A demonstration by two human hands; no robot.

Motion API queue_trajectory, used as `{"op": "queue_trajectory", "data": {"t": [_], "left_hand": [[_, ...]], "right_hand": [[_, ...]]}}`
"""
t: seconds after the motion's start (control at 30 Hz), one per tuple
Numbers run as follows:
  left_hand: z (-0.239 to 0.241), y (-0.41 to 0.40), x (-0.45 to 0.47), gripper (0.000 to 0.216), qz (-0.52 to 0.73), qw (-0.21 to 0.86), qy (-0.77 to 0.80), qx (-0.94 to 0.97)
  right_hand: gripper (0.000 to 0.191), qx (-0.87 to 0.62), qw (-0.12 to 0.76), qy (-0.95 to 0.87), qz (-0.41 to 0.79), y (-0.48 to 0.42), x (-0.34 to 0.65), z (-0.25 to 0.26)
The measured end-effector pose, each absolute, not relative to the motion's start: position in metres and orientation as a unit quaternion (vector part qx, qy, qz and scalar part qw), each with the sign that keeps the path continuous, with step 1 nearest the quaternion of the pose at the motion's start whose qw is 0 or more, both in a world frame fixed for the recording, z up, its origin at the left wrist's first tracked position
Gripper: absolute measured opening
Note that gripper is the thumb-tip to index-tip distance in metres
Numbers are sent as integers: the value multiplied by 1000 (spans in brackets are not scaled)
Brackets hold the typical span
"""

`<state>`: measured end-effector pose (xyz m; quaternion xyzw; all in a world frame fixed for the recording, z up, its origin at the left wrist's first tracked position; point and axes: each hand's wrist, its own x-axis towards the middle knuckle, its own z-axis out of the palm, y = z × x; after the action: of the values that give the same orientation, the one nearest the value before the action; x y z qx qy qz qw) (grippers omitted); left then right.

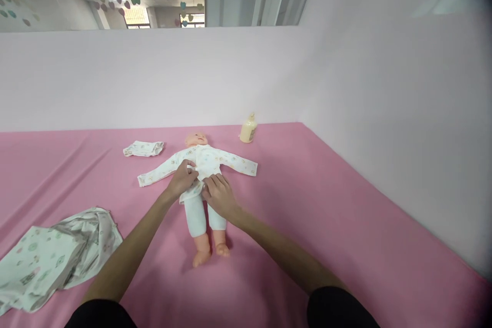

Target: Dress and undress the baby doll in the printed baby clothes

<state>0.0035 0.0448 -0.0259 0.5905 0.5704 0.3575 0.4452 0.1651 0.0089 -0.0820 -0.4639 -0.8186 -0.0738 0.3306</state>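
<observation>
A baby doll (201,243) lies on its back, head toward the wall and bare feet toward me. It wears a white patterned long-sleeved shirt (207,159) with both sleeves spread out, and white trousers (195,215). My left hand (184,178) is closed at the left side of the shirt front, fingers pinching its edge. My right hand (220,193) is closed over the lower part of the shirt, at the doll's waist. The fingertips of both hands come near each other, and the bit of cloth between them is partly hidden.
The surface has a pink cover (292,205). A folded patterned cloth (143,148) lies left of the doll's head. A pump bottle (248,129) stands by the wall at right. A crumpled patterned blanket (57,256) lies near my left forearm. White walls (154,77) border the back and right.
</observation>
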Motion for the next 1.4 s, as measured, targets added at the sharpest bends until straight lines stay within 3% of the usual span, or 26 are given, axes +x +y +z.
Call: {"op": "queue_trajectory", "data": {"t": [0.5, 0.87, 1.2, 1.4], "left_hand": [[-36, 20, -8, 11, 348, 299, 627, 629], [-30, 38, -13, 17, 288, 216, 662, 657], [-38, 47, -21, 27, 263, 205, 670, 663], [-33, 83, -23, 37, 280, 168, 660, 677]], "right_hand": [[14, -496, 398, -766, 91, -2, 172, -84], [24, -583, 446, -655, 180, 30, 145, -54], [44, -658, 355, -641, 169, 99, 122, -29], [29, -672, 299, -663, 142, 122, 116, -31]]}}
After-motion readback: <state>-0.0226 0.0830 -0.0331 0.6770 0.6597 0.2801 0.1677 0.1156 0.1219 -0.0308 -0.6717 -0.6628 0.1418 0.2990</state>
